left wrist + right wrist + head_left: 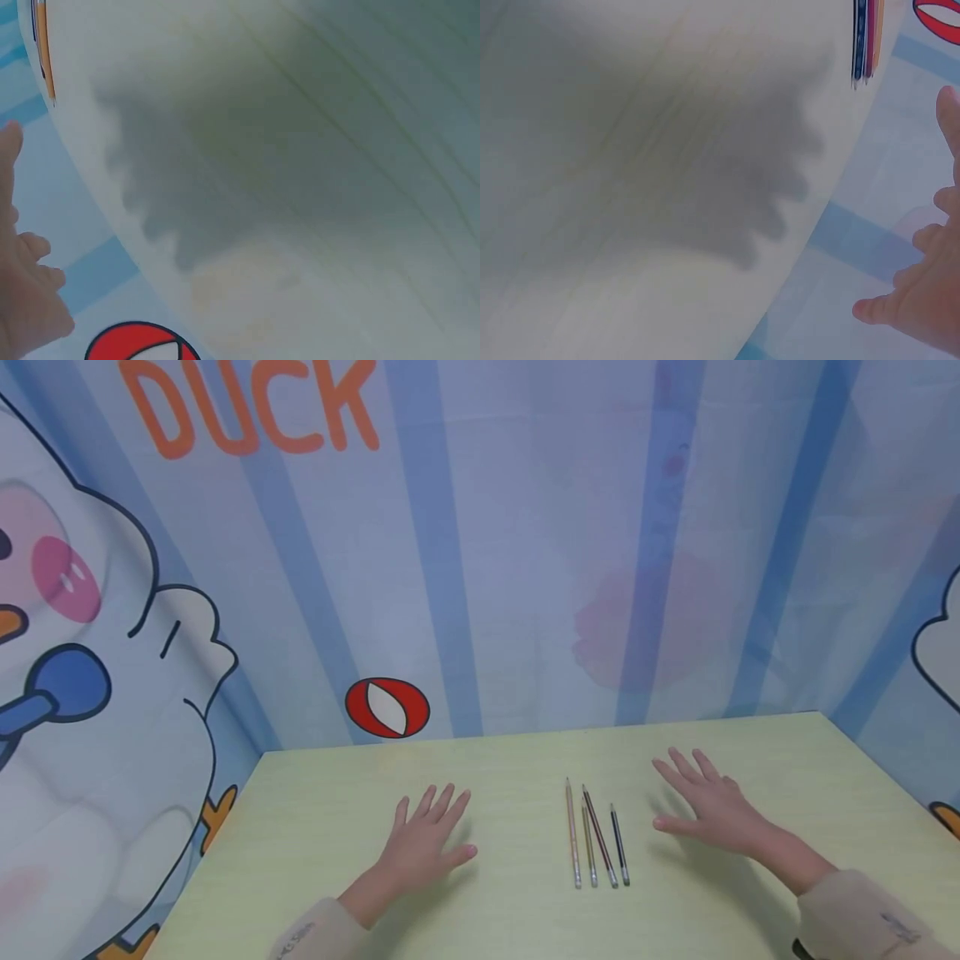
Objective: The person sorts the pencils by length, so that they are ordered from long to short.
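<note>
Several pencils lie side by side near the middle of the table, their eraser ends toward me: a light orange pencil, a yellowish pencil, a dark red pencil and a shorter dark pencil. Left of them my left hand hovers over the table with fingers spread, holding nothing. My right hand is held above the table on the other side, fingers spread and holding nothing. Both wrist views catch a hand's edge, the left hand and the right hand, with shadows on the tabletop.
The pale yellow table ends at the back against a blue striped cloth backdrop. Printed on that backdrop are a white duck, orange lettering and a red-and-white ball.
</note>
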Motion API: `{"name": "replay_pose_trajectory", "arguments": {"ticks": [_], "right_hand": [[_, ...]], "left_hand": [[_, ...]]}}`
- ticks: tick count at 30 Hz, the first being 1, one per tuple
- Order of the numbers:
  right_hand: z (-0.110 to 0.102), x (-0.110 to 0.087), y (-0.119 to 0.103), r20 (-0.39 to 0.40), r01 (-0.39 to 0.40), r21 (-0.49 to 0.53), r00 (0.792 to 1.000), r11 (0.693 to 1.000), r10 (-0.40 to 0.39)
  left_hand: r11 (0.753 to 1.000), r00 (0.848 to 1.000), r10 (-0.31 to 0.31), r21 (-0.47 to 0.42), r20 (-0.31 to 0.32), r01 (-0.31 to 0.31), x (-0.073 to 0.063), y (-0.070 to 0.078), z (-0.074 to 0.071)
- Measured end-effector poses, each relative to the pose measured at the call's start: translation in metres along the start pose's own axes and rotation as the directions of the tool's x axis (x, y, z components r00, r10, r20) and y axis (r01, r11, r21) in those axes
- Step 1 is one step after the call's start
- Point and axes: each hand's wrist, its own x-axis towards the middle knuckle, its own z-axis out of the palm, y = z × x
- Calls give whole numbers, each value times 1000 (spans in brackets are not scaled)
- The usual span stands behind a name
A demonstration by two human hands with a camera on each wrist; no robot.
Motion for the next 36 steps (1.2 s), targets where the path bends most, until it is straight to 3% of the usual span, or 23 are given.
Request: {"name": "replay_pose_trajectory", "arguments": {"ticks": [8, 13, 17, 20, 24, 27, 31, 36], "right_hand": [[12, 12, -21, -63, 70, 108, 996, 992, -63], [17, 17, -30, -93, 97, 155, 992, 983, -83], [22, 21, -36, -101, 94, 192, 992, 977, -75], [24, 22, -39, -93, 76, 253, 994, 964, -54], [27, 25, -44, -51, 29, 332, 999, 943, -13], [29, 28, -48, -6, -23, 393, 1000, 919, 27], [31, 30, -52, 36, -92, 470, 996, 878, 86], [36, 32, -55, 95, -193, 567, 981, 801, 170]], "left_hand": [[996, 990, 86, 0, -115, -87, 14, 28, 5], [994, 980, 98, -27, -172, -104, 22, 43, 11], [986, 978, 82, -128, -192, -107, 28, 53, 17], [967, 985, 38, -241, -166, -78, 32, 59, 22], [930, 995, -25, -368, -98, -12, 38, 68, 26], [888, 997, -55, -459, -58, 22, 43, 73, 28], [803, 996, -84, -594, -19, 57, 48, 77, 31], [698, 994, -106, -713, 2, 75, 53, 80, 35]]}}
